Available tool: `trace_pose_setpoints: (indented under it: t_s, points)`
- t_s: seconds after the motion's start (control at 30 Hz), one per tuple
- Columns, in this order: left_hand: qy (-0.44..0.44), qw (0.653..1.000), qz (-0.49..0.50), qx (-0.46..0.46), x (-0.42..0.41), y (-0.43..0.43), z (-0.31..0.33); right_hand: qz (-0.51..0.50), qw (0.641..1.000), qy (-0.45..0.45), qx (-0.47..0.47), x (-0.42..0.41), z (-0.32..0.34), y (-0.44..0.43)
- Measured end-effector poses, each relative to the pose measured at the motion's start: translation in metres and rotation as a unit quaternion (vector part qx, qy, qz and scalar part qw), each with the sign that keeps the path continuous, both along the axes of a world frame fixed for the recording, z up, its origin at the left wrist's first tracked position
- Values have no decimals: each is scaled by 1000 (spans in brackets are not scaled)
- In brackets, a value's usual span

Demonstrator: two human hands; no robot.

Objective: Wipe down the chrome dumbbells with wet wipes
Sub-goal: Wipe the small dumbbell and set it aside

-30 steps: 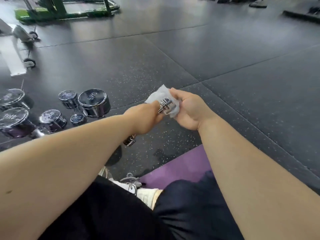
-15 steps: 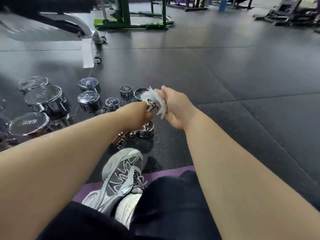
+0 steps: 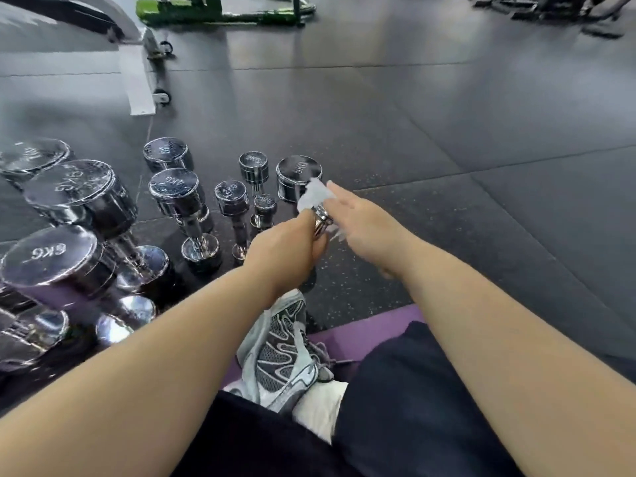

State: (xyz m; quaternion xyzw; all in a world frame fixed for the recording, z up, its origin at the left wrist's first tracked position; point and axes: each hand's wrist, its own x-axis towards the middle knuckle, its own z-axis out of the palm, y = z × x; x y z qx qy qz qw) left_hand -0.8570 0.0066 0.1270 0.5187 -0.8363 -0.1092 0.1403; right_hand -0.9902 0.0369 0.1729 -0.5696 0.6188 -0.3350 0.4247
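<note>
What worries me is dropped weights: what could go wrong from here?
The small chrome dumbbell, gripped by the left hand near the grey sneaker, may slip once wet and hit it. The right hand presses the white wet wipe with straight fingers, so it could fall. The chrome dumbbells standing on end nearby might topple if bumped.

The left hand (image 3: 285, 249) covers the small dumbbell (image 3: 321, 218), all but one chrome end. The right hand (image 3: 364, 225) hides part of the wet wipe (image 3: 315, 197) and its own grip. Large dumbbells (image 3: 31, 328) are cut off at left; far machines (image 3: 223, 8) are blurred.
</note>
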Motion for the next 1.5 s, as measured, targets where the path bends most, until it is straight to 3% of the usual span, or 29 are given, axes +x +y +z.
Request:
trace_pose_setpoints:
  t_s: [0.03, 0.13, 0.23, 0.33, 0.4, 0.47, 0.53, 0.6, 0.7, 0.77, 0.87, 0.97, 1.03, 1.1, 1.17, 1.2, 1.27, 1.33, 1.37, 1.4, 1.43, 1.47, 1.5]
  points:
    - [11, 1000, -1, 3, 1, -2, 1, -3, 1000, 15, -26, 0, 0, 9]
    - [-13, 1000, 10, 15, 7, -7, -6, -2, 995, -47, -86, -4, -6, 33]
    - [-103, 993, -48, 20, 3, 10, -9, -29, 995, -75, -64, -3, -19, 35]
    - [-51, 996, -68, 12, -13, 42, 12, -89, 993, -75, -37, -11, -18, 44]
    - [-78, 992, -89, -41, -21, 47, 23, -99, 992, -74, -40, -23, -7, 46]
    - [-85, 990, -90, -72, -30, 59, 34, -52, 994, 88, -46, -38, 16, 52]
    - [-94, 988, -92, -77, -38, 63, 41, -8, 962, 271, 3, -45, 40, 50]
    - [-115, 986, -96, -70, -48, 62, 41, 26, 946, 310, 93, -53, 51, 45]
    - [-133, 985, -95, -57, -59, 49, 32, 4, 974, 147, 173, -71, 35, 42]
    - [-120, 988, -96, -33, -60, 40, 24, -26, 993, 61, 99, -70, 11, 41]
    - [-57, 992, -58, 94, -44, 20, 23, -82, 995, 42, -30, -56, -10, 23]
    - [-37, 987, -32, 155, -7, 5, 26, -144, 985, -82, 45, -53, -9, 6]
    - [113, 982, -3, 154, 12, 7, 24, -186, 958, -180, 125, -59, -7, 0]
    - [300, 944, 56, 122, 14, 11, 20, -216, 930, -261, 143, -59, -5, -5]
    - [345, 928, 120, 75, 3, 10, 20, -228, 925, -283, 110, -56, -7, -8]
    - [370, 911, 155, 96, -1, 6, 20, -225, 941, -243, 67, -52, -9, -6]
    - [427, 832, 228, 273, -2, -4, 22, -216, 972, -43, -86, -48, -17, 2]
    - [422, 739, 247, 464, 4, -5, 25, -172, 951, 98, -237, -46, -24, 8]
    - [423, 725, 250, 483, 7, -4, 26, -165, 949, 109, -244, -45, -27, 7]
    - [427, 741, 250, 455, 8, -2, 26, -168, 964, 75, -191, -49, -29, 2]
    - [418, 794, 239, 371, 8, 3, 24, -182, 980, -3, -78, -52, -28, -5]
    - [389, 863, 218, 238, 6, 7, 24, -183, 974, -103, 81, -54, -28, -9]
    - [363, 911, 172, 94, 4, 13, 28, -167, 940, -206, 216, -54, -28, -9]
